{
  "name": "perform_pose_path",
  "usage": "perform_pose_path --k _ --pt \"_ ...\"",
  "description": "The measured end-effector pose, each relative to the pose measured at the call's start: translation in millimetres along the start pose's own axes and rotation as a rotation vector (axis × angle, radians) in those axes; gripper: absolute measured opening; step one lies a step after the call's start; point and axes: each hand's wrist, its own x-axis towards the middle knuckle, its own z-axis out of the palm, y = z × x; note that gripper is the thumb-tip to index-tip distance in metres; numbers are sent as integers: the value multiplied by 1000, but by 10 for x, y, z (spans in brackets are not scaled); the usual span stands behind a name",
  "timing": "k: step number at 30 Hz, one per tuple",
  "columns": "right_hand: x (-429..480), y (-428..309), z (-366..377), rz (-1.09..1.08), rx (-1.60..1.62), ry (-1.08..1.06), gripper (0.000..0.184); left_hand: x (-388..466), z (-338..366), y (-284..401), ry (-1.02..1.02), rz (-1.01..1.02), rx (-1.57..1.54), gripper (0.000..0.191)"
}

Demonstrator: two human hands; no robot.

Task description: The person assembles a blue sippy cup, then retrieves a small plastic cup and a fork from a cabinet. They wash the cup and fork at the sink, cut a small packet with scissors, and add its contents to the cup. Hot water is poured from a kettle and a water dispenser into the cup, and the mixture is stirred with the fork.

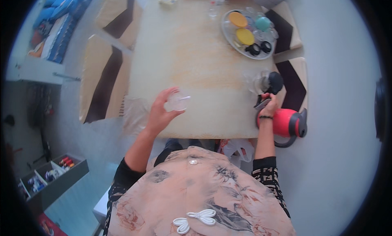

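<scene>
In the head view my left hand [163, 113] holds a small clear glass cup [178, 100] above the near left part of the table. At the table's right edge, my right hand [269, 104] grips the dark handle of a clear glass teapot [262, 81] with a black lid [275, 82]. Right beside my right wrist is a red electric kettle [284, 122] with a dark lid and handle. Whether the teapot rests on the table or is raised, I cannot tell.
On the cream table [190, 64], an oval tray [228, 37] at the far right bears jars with yellow, orange and green lids. A clear bottle [212, 9] stands farther back. Chairs flank both sides. An open drawer [58, 181] is at lower left.
</scene>
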Motion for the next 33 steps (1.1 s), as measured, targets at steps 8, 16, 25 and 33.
perform_pose_path --k 8,16,25,33 --pt "535 384 -70 1 8 83 18 -83 36 326 62 117 76 66" --pt "159 33 -241 -705 -1177 80 28 -31 86 407 140 276 268 68" --pt "-2212 -636 1371 -601 -1112 -874 22 -36 328 396 80 321 297 65" --pt "-2321 -570 1495 -1121 -1183 -757 18 -113 280 363 52 303 235 65"
